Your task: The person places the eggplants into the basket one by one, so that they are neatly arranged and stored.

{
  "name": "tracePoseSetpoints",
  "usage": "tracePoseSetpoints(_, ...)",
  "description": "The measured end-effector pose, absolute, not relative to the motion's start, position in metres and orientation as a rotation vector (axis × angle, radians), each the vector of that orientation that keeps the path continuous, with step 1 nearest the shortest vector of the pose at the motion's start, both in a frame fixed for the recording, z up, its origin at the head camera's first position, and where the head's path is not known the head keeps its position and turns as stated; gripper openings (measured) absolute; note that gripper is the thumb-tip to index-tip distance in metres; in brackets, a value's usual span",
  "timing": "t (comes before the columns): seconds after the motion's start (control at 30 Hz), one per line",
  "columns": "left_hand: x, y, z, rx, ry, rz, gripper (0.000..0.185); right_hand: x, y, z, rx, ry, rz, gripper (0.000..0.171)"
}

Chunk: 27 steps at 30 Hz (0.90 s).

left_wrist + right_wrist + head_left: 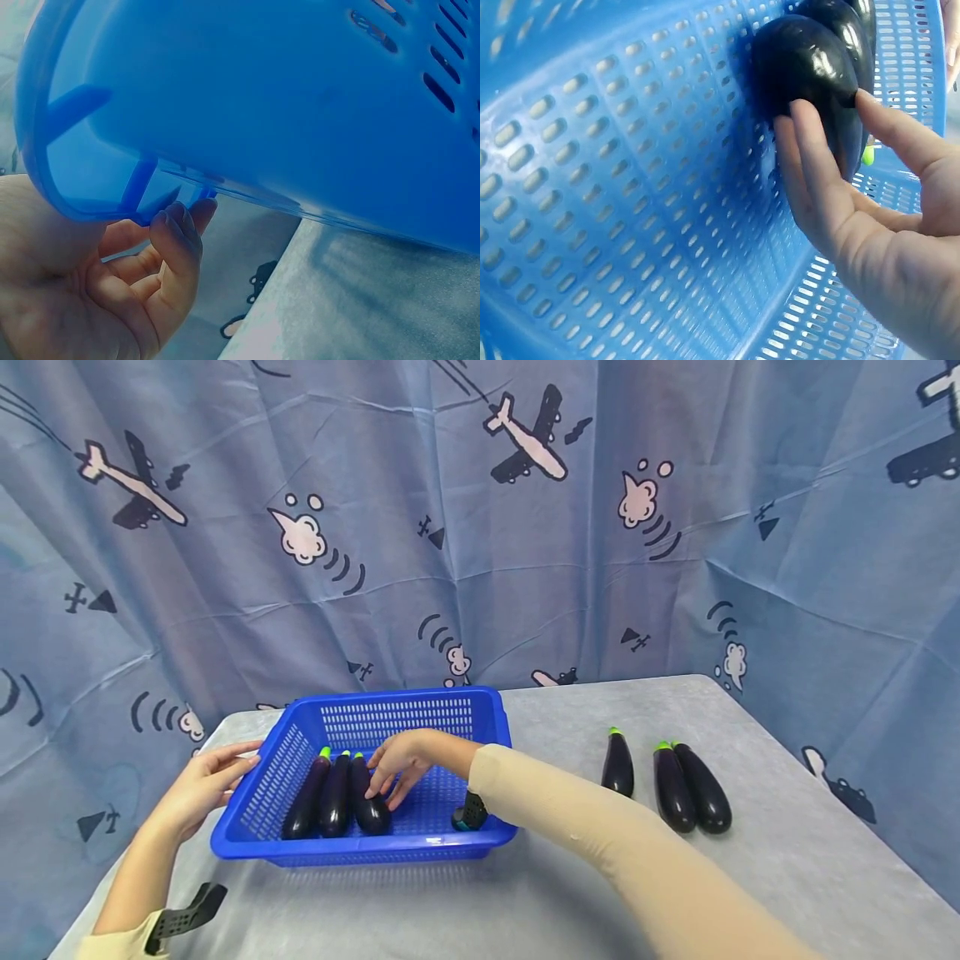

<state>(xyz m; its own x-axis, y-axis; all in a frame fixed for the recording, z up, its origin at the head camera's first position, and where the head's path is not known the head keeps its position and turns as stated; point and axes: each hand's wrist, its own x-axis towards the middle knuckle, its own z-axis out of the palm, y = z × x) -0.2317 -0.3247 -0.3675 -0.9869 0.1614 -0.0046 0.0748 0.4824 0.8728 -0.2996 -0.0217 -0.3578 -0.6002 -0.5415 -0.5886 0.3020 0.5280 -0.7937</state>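
A blue slotted basket (360, 846) stands on the grey table (787, 860) and holds three dark purple eggplants side by side. My right hand (393, 772) reaches into it; its straight fingers (806, 165) and thumb lie against the rightmost eggplant (369, 802) (810, 67), without closing round it. The other two eggplants (335, 793) (307, 797) lie to its left. My left hand (206, 781) rests against the basket's left rim, and its fingertips (176, 229) touch the underside of the rim (90, 202).
Three more eggplants lie on the table right of the basket: one alone (618, 764), then two together (672, 789) (705, 787). A blue curtain (480, 527) printed with planes hangs behind and around the table. The table's left edge is near my left wrist.
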Motion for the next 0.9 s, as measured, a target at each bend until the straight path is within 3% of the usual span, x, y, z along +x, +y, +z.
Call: tracePoseSetpoints(0.9,-0.233,-0.325,-0.368,0.195,2.626,1.538,0.057,-0.307,0.002,-0.324,-0.312,1.874,-1.187,0.070)
